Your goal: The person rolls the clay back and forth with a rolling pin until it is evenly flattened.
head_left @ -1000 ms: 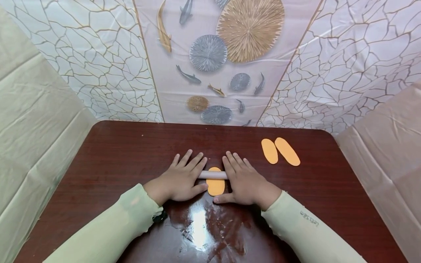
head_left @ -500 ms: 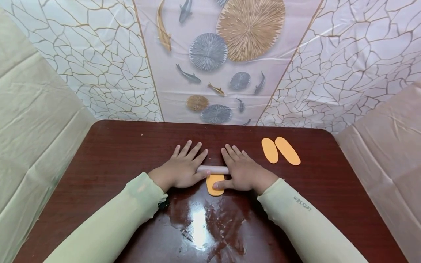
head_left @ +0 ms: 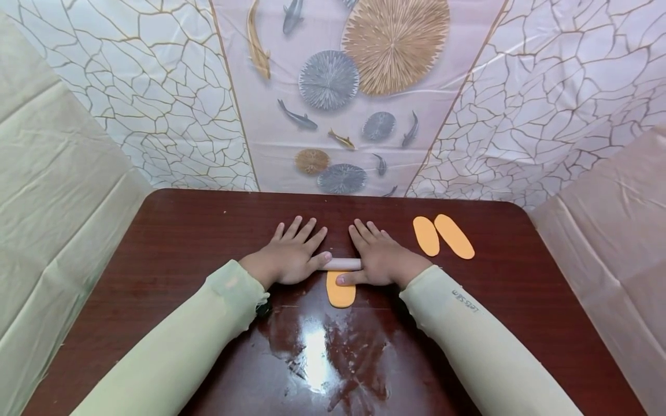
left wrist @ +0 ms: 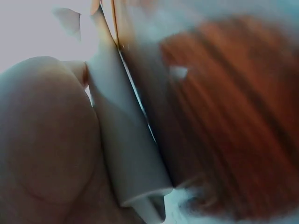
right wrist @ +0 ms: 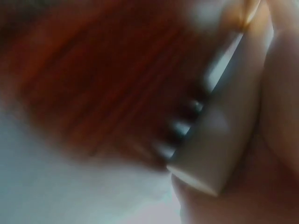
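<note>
A pale rolling pin [head_left: 343,264] lies crosswise over the far part of a flat orange oval of dough [head_left: 340,296] in the head view. My left hand [head_left: 291,259] rests on the pin's left end with its fingers spread and straight. On the right end lies my right hand [head_left: 384,261], fingers straight and its thumb over the dough. Both palms hide the pin's ends from above. The left wrist view shows the pin's barrel [left wrist: 126,140] under the palm, with a thin handle at its end. In the right wrist view the barrel [right wrist: 224,126] runs along the other palm.
Two more flat orange ovals, a shorter one [head_left: 426,237] and a longer one [head_left: 455,237], lie at the back right of the dark red-brown table [head_left: 171,254]. A patterned curtain [head_left: 333,162] hangs behind the table, and pale cloth walls [head_left: 57,231] flank it.
Both hands have moved away from me with the rolling pin, toward the far end of the dough oval. More of the oval's near part shows. The other two ovals lie as before.
</note>
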`<state>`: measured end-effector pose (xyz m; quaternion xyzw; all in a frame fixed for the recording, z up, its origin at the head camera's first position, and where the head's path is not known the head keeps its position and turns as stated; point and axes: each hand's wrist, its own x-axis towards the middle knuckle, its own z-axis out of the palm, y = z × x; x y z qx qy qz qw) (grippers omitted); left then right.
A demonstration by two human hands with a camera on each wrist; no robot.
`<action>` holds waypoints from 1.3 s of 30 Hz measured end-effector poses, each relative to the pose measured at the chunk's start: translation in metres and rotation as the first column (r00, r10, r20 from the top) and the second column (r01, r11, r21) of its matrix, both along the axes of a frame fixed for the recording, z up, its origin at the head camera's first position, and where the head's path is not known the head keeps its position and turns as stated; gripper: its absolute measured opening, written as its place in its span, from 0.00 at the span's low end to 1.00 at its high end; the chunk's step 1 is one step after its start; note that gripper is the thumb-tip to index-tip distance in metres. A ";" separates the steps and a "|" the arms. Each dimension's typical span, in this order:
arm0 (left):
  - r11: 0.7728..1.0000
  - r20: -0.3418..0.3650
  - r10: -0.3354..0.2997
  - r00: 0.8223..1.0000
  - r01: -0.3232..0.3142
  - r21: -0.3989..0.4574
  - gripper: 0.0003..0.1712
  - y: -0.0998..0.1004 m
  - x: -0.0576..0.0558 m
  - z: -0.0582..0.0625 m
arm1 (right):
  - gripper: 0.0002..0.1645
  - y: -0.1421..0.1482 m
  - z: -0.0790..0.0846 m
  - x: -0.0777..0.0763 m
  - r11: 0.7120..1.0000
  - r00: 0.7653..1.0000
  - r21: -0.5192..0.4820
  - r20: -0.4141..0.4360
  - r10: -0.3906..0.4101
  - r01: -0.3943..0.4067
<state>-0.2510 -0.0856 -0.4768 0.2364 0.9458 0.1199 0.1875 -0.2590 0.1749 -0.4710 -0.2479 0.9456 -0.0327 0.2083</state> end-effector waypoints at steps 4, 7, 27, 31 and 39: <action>1.000 0.016 0.003 1.000 -0.003 0.004 0.46 -0.001 -0.004 -0.001 | 0.82 0.000 0.001 -0.004 1.000 1.000 0.012 0.020 0.003 -0.003; 1.000 0.025 0.007 1.000 -0.007 0.001 0.46 -0.002 -0.005 -0.001 | 0.80 -0.001 0.002 -0.005 1.000 1.000 0.001 0.027 0.007 -0.007; 0.997 -0.036 -0.072 0.997 0.071 -0.039 0.45 -0.003 0.022 0.001 | 0.82 0.003 0.002 0.025 0.993 0.995 -0.073 -0.034 0.092 -0.095; 0.993 -0.066 -0.113 0.991 0.110 -0.036 0.45 -0.005 0.030 0.002 | 0.84 0.004 0.001 0.039 0.991 0.992 -0.078 -0.072 0.105 -0.111; 0.988 -0.094 -0.152 0.984 0.148 -0.055 0.48 -0.004 0.047 -0.002 | 0.85 0.007 0.000 0.064 0.991 0.986 -0.062 -0.127 0.111 -0.120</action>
